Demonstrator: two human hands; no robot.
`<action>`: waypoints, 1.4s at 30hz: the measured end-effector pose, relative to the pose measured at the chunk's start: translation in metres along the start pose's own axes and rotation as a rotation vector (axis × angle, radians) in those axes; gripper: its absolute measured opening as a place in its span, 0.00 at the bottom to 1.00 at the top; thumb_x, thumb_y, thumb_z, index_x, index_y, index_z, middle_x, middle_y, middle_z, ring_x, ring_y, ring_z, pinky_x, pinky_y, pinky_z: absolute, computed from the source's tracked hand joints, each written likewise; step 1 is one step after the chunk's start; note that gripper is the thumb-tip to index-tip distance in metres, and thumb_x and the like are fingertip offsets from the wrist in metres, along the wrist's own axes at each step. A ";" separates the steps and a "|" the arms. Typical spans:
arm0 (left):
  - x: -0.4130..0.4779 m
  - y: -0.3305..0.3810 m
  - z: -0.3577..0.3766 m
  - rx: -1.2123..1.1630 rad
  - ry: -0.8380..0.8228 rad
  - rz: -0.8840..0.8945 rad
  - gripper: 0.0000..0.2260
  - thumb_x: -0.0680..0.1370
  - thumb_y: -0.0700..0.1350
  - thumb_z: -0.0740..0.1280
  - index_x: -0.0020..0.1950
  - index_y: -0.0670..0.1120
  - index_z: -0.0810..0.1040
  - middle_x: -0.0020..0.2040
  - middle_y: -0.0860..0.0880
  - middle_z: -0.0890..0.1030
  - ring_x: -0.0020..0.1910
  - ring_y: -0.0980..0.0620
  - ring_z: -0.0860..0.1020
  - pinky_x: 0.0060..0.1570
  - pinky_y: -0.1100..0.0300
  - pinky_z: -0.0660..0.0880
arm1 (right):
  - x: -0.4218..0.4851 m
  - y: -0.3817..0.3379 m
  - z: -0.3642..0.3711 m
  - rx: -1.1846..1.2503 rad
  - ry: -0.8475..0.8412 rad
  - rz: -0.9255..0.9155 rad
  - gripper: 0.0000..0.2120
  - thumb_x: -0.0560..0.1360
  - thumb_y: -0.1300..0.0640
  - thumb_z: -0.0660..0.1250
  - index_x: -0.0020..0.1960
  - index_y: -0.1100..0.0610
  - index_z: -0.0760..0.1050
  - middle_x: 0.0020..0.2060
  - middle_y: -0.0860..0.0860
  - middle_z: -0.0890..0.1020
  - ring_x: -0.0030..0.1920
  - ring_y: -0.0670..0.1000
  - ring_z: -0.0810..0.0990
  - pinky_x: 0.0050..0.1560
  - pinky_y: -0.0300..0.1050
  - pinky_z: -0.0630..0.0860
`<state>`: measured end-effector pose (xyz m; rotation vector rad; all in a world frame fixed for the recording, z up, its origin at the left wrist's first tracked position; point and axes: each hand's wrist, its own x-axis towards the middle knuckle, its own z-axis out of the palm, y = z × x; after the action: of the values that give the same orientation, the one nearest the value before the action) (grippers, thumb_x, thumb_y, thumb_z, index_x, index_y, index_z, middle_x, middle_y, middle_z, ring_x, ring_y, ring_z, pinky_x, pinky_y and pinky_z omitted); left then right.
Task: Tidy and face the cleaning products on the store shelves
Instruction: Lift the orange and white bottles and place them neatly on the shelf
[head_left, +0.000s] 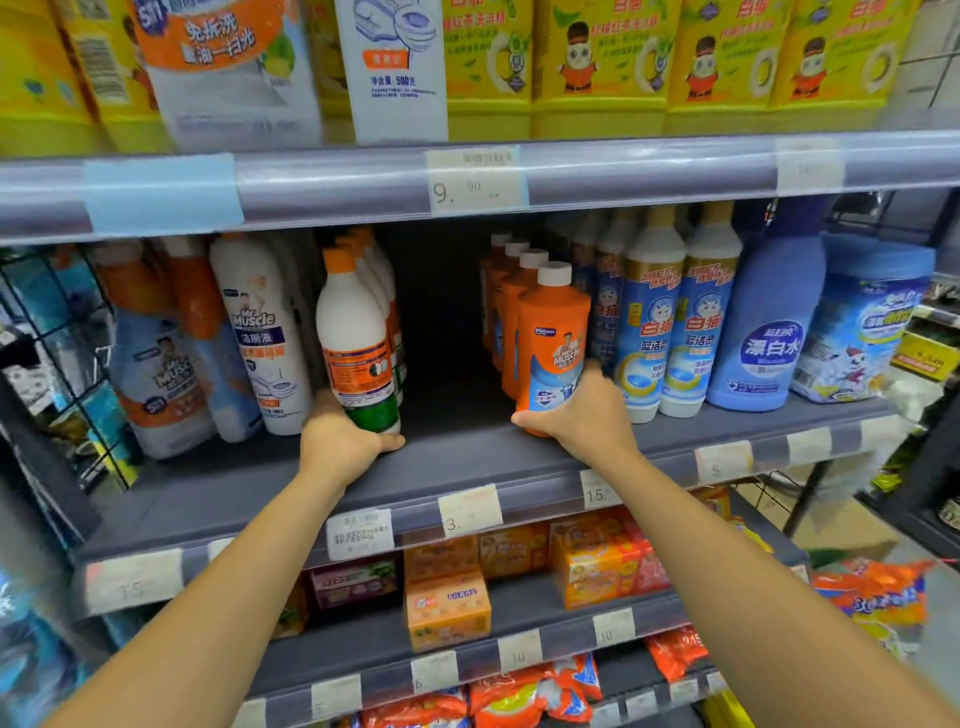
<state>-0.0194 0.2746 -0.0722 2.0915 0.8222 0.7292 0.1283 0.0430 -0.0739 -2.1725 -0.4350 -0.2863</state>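
Bottles stand upright on the shelf (457, 454): left hand (343, 439) curls round the base of the white bottle (356, 332), right hand (584, 410) clamps the foot of the orange bottle (553, 332) at its three o'clock. Both look rigid, smooth and liquid-heavy, so low grips suit sliding

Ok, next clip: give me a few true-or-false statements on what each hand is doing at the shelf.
1. The left hand grips the base of the white bottle. True.
2. The right hand hangs empty. False: it grips the orange bottle.
3. The white bottle lies on its side. False: it is upright.
4. Bare shelf shows between the two held bottles. True.
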 end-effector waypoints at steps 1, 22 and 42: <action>-0.001 0.002 -0.001 0.006 -0.010 -0.005 0.33 0.60 0.45 0.84 0.60 0.42 0.74 0.57 0.43 0.82 0.55 0.42 0.80 0.54 0.52 0.76 | -0.001 -0.001 0.000 -0.012 0.000 0.006 0.45 0.50 0.36 0.79 0.59 0.55 0.68 0.54 0.54 0.79 0.54 0.55 0.79 0.49 0.48 0.77; -0.121 0.096 -0.058 0.441 -0.424 -0.012 0.14 0.73 0.52 0.73 0.53 0.45 0.77 0.49 0.46 0.73 0.46 0.50 0.72 0.49 0.57 0.72 | -0.068 -0.063 -0.107 -0.455 -0.580 -0.383 0.24 0.71 0.50 0.69 0.61 0.64 0.75 0.54 0.60 0.80 0.55 0.59 0.78 0.49 0.49 0.77; -0.236 0.219 -0.168 0.938 -0.492 0.080 0.27 0.73 0.60 0.71 0.66 0.47 0.74 0.64 0.50 0.75 0.60 0.48 0.75 0.55 0.55 0.71 | -0.146 -0.168 -0.227 -0.477 -0.764 -0.748 0.27 0.72 0.47 0.71 0.64 0.64 0.74 0.62 0.60 0.77 0.61 0.59 0.76 0.61 0.55 0.74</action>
<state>-0.2196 0.0620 0.1442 2.9525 0.8806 -0.2332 -0.0839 -0.0769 0.1302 -2.4353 -1.7704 0.0760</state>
